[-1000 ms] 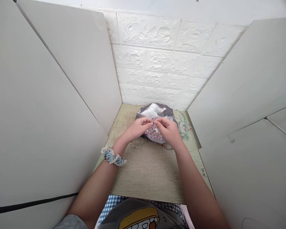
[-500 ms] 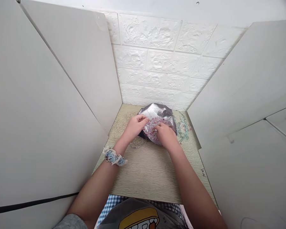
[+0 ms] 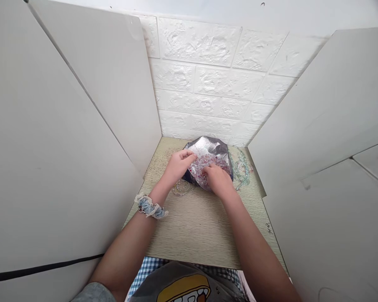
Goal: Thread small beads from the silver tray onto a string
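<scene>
A bag with a shiny silver lining (image 3: 204,145) lies open against the back of the table, with many small pink, red and white beads (image 3: 197,170) on it. At the left edge of the lining, my left hand (image 3: 179,164) has its thumb and fingertips pinched together; whatever is between them is too small to make out. My right hand (image 3: 219,178) reaches into the beads from the right, fingers curled down and closed, their tips partly hidden among the beads.
Strings of pale green beads (image 3: 242,170) lie right of the bag, and a coil of pale beads (image 3: 182,187) lies at its front left. Tiny beads are scattered at the table's back left. White panels (image 3: 119,75) flank the wooden table (image 3: 195,226).
The fingers of my right hand have curled in a little more at the beads. My left hand has hardly moved.
</scene>
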`<state>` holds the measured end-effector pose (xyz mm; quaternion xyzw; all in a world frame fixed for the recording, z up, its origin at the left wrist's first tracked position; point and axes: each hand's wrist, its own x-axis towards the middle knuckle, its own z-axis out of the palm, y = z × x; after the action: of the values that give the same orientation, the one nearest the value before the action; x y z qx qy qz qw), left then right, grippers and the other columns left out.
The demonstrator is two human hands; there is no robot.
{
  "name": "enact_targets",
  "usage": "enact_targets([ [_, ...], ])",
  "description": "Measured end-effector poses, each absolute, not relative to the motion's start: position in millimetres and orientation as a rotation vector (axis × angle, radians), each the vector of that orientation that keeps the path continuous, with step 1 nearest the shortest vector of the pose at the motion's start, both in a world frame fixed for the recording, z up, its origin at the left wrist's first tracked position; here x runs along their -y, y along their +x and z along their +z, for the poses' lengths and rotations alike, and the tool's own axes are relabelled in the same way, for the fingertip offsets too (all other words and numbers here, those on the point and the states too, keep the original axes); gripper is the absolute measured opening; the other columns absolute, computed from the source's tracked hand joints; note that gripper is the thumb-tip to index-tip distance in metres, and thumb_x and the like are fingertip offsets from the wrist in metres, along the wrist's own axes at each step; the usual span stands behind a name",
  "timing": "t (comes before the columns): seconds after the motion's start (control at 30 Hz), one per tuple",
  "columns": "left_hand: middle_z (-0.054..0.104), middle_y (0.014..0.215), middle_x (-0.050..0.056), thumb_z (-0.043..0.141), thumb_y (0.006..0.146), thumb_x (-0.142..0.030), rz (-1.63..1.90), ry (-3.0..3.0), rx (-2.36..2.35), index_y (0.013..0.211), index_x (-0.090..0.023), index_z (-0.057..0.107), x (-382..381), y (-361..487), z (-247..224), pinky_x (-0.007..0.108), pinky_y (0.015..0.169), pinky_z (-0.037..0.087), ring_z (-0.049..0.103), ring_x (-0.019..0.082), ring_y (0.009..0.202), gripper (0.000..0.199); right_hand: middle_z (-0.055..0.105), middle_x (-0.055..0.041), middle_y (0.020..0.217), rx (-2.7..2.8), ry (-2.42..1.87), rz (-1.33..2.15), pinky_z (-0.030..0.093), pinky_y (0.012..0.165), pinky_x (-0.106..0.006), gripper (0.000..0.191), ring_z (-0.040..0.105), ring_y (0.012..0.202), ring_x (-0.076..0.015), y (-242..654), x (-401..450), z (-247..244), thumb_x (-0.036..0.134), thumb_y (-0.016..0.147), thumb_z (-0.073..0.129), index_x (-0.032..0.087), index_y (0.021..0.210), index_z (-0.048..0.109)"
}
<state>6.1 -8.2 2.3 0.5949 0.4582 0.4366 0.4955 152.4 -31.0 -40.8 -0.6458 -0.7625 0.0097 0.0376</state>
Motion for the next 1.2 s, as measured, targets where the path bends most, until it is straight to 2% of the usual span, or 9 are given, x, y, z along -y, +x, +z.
enact_targets([
  [0.1,0.025,0.043,-0.008,0.051,0.068,-0.033,0.982,1.287,-1.048,0.07,-0.015,0.051,9.6,4.2,6.2,0.017,0.034,0.014,0.019,0.002,0.034,0.018,0.051,-0.004,0.08,2.341,-1.971,0.012,0.033,0.058,-0.024,0.021,0.051,0.076,-0.0159,152.1,30.2,-42.4,0.021,0.082,0.034,0.021,0.081,0.056],
  [0.17,0.022,0.044,-0.009,0.052,0.068,-0.034,0.976,1.237,-1.035,0.072,-0.015,0.051,9.9,3.0,7.1,0.017,0.033,0.012,0.016,0.002,0.034,0.019,0.051,-0.0043,0.08,2.355,-1.965,0.005,0.034,0.059,-0.025,0.021,0.051,0.077,-0.0163,151.5,30.0,-42.6,0.023,0.083,0.035,0.021,0.082,0.056],
  [0.5,0.015,0.044,-0.009,0.051,0.069,-0.035,0.936,1.152,-0.928,0.074,-0.017,0.05,9.4,-0.3,6.6,0.016,0.033,0.009,0.011,0.002,0.034,0.019,0.052,-0.0078,0.086,2.408,-2.02,-0.029,0.037,0.063,-0.025,0.023,0.051,0.082,-0.0174,145.0,29.6,-39.3,0.023,0.083,0.035,0.018,0.085,0.057],
  [0.7,0.019,0.043,-0.009,0.053,0.067,-0.035,0.879,1.211,-0.984,0.07,-0.017,0.05,10.3,0.6,7.7,0.017,0.033,0.008,0.013,0.002,0.034,0.019,0.053,-0.0088,0.088,2.35,-2.0,0.03,0.037,0.067,-0.026,0.023,0.049,0.086,-0.017,142.3,30.3,-37.4,0.021,0.084,0.031,0.016,0.085,0.054],
  [0.8,0.022,0.042,-0.008,0.054,0.066,-0.037,0.821,1.304,-1.034,0.067,-0.016,0.051,11.4,1.2,7.3,0.018,0.034,0.009,0.015,0.002,0.034,0.022,0.054,-0.0057,0.083,2.121,-1.859,0.221,0.037,0.064,-0.025,0.023,0.049,0.079,-0.0152,143.4,29.8,-33.3,0.024,0.085,0.029,0.017,0.084,0.05],
  [0.93,0.022,0.043,-0.008,0.055,0.065,-0.042,0.785,1.376,-1.066,0.068,-0.015,0.055,12.7,0.7,8.0,0.019,0.036,0.009,0.016,0.002,0.036,0.027,0.052,0.0001,0.073,1.665,-1.476,0.76,0.039,0.06,-0.024,0.019,0.047,0.065,-0.0111,146.1,27.1,-28.0,0.032,0.081,0.035,0.018,0.08,0.049],
  [1.07,0.021,0.042,-0.008,0.055,0.064,-0.045,0.756,1.38,-1.046,0.07,-0.014,0.057,13.2,-0.4,9.5,0.02,0.036,0.008,0.015,0.003,0.037,0.031,0.054,0.0008,0.076,1.272,-1.117,1.179,0.044,0.064,-0.024,0.018,0.051,0.069,-0.0097,145.8,24.4,-28.7,0.034,0.072,0.05,0.018,0.08,0.05],
  [1.2,0.021,0.042,-0.008,0.054,0.064,-0.046,0.73,1.41,-1.012,0.072,-0.013,0.059,12.6,-0.8,9.0,0.02,0.037,0.008,0.015,0.003,0.037,0.034,0.056,0.0016,0.074,1.126,-0.938,1.337,0.046,0.07,-0.025,0.017,0.054,0.073,-0.0097,143.5,23.7,-31.3,0.033,0.069,0.056,0.019,0.078,0.053],
])
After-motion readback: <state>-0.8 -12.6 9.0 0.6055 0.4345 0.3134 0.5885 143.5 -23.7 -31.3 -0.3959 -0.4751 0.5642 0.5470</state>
